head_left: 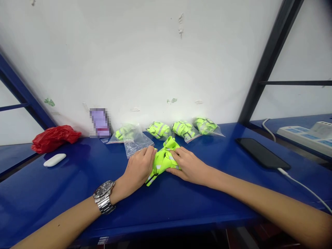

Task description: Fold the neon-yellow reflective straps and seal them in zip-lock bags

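A bunched neon-yellow reflective strap bundle (164, 159) with grey stripes is held between my two hands over the blue table. My left hand (140, 165) grips its left side, fingers curled and partly hidden. On the right side my right hand (188, 165) closes on it, thumb below and fingers above. One strap end with a black piece hangs toward the front left. Just behind my left hand lies a clear plastic bag (137, 140), overlapping a bagged neon bundle (124, 132).
Along the wall sit more bagged neon bundles (158, 130). At left are a red plastic bag (55, 137), a white case (55, 160) and a propped phone (100, 123). To the right lie a black phone (261, 152) on a white cable and a power strip (306, 135).
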The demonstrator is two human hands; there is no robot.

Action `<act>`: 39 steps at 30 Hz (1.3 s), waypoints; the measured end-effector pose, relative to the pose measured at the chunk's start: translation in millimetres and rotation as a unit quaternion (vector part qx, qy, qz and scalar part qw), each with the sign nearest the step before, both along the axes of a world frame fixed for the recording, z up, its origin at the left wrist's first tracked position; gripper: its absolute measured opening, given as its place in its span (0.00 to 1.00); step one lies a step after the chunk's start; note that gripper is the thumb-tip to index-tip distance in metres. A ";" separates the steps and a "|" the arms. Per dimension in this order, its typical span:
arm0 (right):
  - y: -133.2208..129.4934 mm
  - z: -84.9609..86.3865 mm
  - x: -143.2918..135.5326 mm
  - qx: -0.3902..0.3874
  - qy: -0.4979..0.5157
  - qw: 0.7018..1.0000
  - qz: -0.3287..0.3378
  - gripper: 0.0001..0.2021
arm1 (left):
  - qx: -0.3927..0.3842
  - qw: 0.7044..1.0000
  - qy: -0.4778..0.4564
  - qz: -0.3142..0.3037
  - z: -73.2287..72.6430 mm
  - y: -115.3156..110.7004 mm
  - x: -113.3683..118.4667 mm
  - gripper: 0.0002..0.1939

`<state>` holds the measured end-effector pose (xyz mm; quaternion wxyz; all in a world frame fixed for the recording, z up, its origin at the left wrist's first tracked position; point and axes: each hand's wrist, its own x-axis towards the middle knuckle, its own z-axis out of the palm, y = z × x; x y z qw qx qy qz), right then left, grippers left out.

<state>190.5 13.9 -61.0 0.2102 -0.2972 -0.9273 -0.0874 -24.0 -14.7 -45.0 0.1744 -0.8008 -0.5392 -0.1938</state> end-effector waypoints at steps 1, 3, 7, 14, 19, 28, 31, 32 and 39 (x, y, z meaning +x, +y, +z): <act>1.9 -0.9 0.5 -0.009 0.007 1.000 0.008 0.24 | 0.014 0.999 0.032 -0.037 -0.2 -4.1 -0.5 0.21; 4.9 -2.0 1.3 -0.026 0.015 0.999 0.016 0.21 | 0.013 0.991 0.084 -0.102 1.1 -13.0 -2.3 0.21; 6.4 -2.0 1.2 -0.044 0.014 0.999 0.009 0.18 | -0.036 0.987 0.076 -0.136 4.3 -27.8 -8.9 0.38; 12.2 0.2 -0.9 -0.058 0.030 0.998 0.003 0.16 | -0.047 0.983 0.046 -0.172 -4.6 -15.2 -14.5 0.32; 16.2 4.1 2.5 -0.137 0.092 0.986 0.039 0.15 | 0.013 0.979 0.012 -0.204 -7.9 0.2 -6.1 0.27; 15.7 8.7 1.5 -0.387 0.201 0.894 0.102 0.24 | -0.088 0.990 -0.046 -0.101 19.0 6.4 9.8 0.19; 14.7 6.7 -3.5 -0.318 0.201 0.925 0.042 0.23 | -0.126 0.990 -0.058 -0.038 26.1 10.4 13.7 0.19; 14.3 5.6 -5.0 -0.272 0.206 0.940 0.018 0.21 | -0.140 0.988 -0.064 -0.024 28.0 12.8 15.2 0.19; 4.8 3.9 -10.0 -0.067 0.120 0.990 -0.018 0.24 | -0.265 0.955 -0.137 -0.012 34.3 28.5 20.9 0.20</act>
